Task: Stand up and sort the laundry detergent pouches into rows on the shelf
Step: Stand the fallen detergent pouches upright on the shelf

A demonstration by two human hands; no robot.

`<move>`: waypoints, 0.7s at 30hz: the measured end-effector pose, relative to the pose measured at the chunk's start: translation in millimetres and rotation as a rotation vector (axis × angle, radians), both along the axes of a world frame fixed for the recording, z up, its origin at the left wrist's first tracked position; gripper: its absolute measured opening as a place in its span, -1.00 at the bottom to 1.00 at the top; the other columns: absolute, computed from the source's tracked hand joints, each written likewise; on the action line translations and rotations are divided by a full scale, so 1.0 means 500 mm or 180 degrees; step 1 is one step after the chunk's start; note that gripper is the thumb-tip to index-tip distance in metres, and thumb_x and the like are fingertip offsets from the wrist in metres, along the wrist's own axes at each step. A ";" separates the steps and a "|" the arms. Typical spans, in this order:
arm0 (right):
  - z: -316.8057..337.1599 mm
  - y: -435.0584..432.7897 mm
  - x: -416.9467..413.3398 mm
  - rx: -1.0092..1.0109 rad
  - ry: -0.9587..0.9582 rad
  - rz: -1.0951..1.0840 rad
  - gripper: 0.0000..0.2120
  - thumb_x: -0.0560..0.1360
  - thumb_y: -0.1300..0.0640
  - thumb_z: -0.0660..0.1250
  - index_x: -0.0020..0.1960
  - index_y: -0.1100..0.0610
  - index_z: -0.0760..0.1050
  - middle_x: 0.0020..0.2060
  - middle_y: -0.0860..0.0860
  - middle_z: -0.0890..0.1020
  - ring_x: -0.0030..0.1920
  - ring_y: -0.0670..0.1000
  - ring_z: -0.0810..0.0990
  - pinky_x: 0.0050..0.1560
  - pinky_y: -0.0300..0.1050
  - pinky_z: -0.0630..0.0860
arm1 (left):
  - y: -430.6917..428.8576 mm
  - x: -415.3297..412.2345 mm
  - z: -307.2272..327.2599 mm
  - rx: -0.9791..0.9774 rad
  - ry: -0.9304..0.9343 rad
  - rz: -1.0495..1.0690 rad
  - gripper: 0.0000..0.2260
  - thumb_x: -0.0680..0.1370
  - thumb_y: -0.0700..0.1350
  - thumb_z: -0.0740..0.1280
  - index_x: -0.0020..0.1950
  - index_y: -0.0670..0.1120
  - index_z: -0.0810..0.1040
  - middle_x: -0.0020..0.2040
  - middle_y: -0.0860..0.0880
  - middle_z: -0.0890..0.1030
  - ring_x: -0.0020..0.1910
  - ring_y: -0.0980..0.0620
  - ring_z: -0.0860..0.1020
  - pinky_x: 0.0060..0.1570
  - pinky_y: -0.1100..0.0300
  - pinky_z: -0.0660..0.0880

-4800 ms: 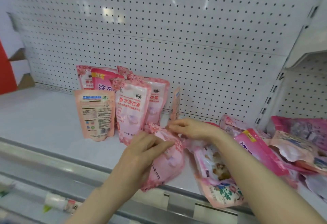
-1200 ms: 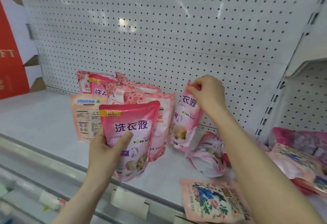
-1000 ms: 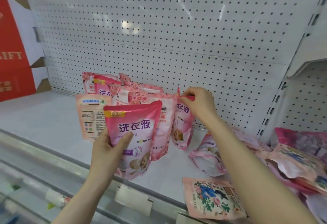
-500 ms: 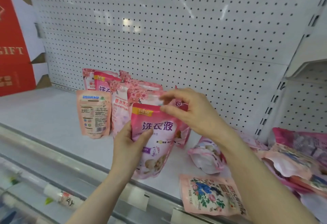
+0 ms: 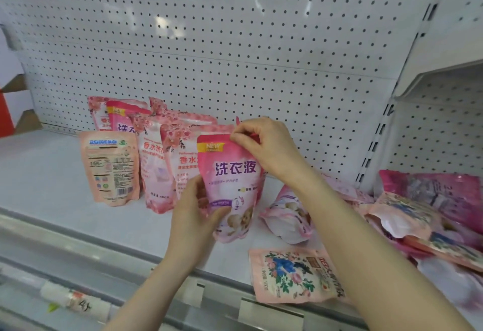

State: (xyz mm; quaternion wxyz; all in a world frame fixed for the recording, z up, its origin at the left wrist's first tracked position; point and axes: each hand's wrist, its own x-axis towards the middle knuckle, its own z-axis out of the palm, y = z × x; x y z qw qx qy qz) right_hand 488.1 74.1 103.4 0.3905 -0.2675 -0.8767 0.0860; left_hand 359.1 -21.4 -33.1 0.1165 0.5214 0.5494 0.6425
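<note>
With left hand (image 5: 193,215) clamped low on pink pouch (image 5: 235,173), right hand (image 5: 266,147) pinching top — plant base flat beside standing pouches (image 5: 156,163).

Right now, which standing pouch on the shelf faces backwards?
The peach pouch at the row's left end: it shows a barcode and fine print, while the pink pouches beside it show fronts.

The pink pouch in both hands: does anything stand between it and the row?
Nothing visible. The pouch is just before the standing pouches, bare shelf below it; the fallen pouch lies to its right.
</note>
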 end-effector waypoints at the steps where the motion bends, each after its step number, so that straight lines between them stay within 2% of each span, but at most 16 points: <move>1: -0.002 0.001 0.006 -0.0138 0.0029 0.0044 -0.86 0.55 0.02 0.37 -0.09 0.03 0.67 -0.21 -0.21 0.67 -0.14 -0.09 0.62 0.03 -0.04 0.54 | 0.002 0.001 -0.004 0.0011 0.0050 0.0031 -0.44 0.34 -0.28 0.55 0.19 0.10 0.42 0.01 0.32 0.58 -0.02 0.35 0.57 -0.11 0.51 0.46; 3: -0.002 0.001 0.026 -0.0361 0.0133 0.0126 -0.83 0.55 -0.01 0.36 -0.05 0.04 0.68 -0.17 -0.11 0.71 -0.13 -0.07 0.65 0.02 -0.05 0.55 | 0.004 0.005 -0.008 0.0036 0.0103 0.0079 -0.45 0.35 -0.27 0.55 0.19 0.09 0.41 0.01 0.32 0.57 -0.03 0.36 0.56 -0.11 0.53 0.45; 6: 0.003 0.001 0.080 -0.0409 0.0366 0.0062 -0.85 0.56 -0.02 0.34 0.05 -0.02 0.65 -0.12 -0.19 0.68 -0.09 -0.29 0.58 -0.08 -0.41 0.43 | -0.001 0.009 -0.015 0.0046 0.0073 0.0147 -0.39 0.35 -0.21 0.57 0.25 0.15 0.36 0.05 0.32 0.54 -0.01 0.33 0.56 -0.08 0.48 0.48; 8: 0.001 -0.001 0.131 -0.0415 0.0425 -0.0060 -0.89 0.55 0.01 0.36 0.01 -0.02 0.64 -0.15 -0.22 0.67 -0.11 -0.32 0.56 -0.13 -0.47 0.40 | -0.005 0.011 -0.023 0.0080 -0.0096 0.0192 -0.31 0.33 -0.23 0.57 0.32 0.13 0.31 0.03 0.24 0.52 -0.06 0.24 0.56 -0.09 0.37 0.52; 10: -0.016 -0.012 0.179 -0.0530 0.0109 -0.0137 -0.94 0.52 0.02 0.40 -0.08 -0.03 0.64 -0.20 -0.21 0.67 -0.15 -0.29 0.59 -0.15 -0.48 0.40 | -0.014 0.017 -0.030 0.0108 -0.0289 0.0394 -0.27 0.32 -0.26 0.57 0.34 0.10 0.28 0.03 0.08 0.47 -0.10 0.15 0.55 -0.09 0.28 0.52; 12: -0.048 -0.026 0.218 -0.0599 -0.0565 -0.0300 -0.96 0.48 0.05 0.43 -0.15 -0.05 0.63 -0.25 -0.21 0.67 -0.18 -0.25 0.60 -0.14 -0.38 0.45 | -0.032 0.033 -0.033 0.0222 -0.0244 0.0833 -0.37 0.36 -0.24 0.55 0.26 0.12 0.30 0.06 -0.01 0.44 -0.11 0.09 0.54 -0.09 0.20 0.55; 14: -0.091 -0.038 0.245 -0.0568 -0.1288 -0.0571 -0.95 0.45 0.05 0.45 -0.18 -0.04 0.61 -0.29 -0.20 0.64 -0.20 -0.16 0.61 -0.13 -0.20 0.49 | -0.053 0.061 -0.036 0.0361 0.0028 0.1018 -0.54 0.41 -0.21 0.51 0.13 0.09 0.34 0.01 -0.02 0.46 -0.13 0.07 0.54 -0.09 0.13 0.55; 15: -0.111 -0.043 0.254 -0.0580 -0.1548 -0.0687 -0.94 0.45 0.06 0.44 -0.19 -0.04 0.60 -0.30 -0.19 0.63 -0.21 -0.12 0.60 -0.14 -0.16 0.49 | -0.062 0.077 -0.036 0.0332 0.0223 0.0897 -0.62 0.43 -0.18 0.50 0.09 0.07 0.38 -0.03 0.01 0.49 -0.13 0.08 0.55 -0.09 0.11 0.55; 18: -0.162 -0.045 0.267 -0.0653 -0.1747 -0.0892 -0.98 0.45 0.07 0.44 -0.14 -0.04 0.63 -0.25 -0.14 0.65 -0.15 -0.05 0.59 -0.07 -0.10 0.53 | -0.078 0.135 -0.023 -0.0117 0.1107 -0.0139 -0.81 0.48 -0.02 0.45 0.05 0.05 0.54 -0.05 0.12 0.61 -0.07 0.18 0.58 -0.02 0.17 0.53; 21: -0.191 -0.033 0.270 -0.0386 -0.1639 -0.1048 -0.91 0.48 0.09 0.42 -0.02 -0.02 0.63 -0.11 -0.06 0.68 -0.04 0.04 0.60 0.00 -0.03 0.54 | -0.068 0.194 -0.013 -0.0704 0.2267 -0.0807 -0.67 0.50 0.15 0.37 0.16 0.00 0.59 0.09 0.08 0.62 0.08 0.11 0.56 0.11 0.16 0.46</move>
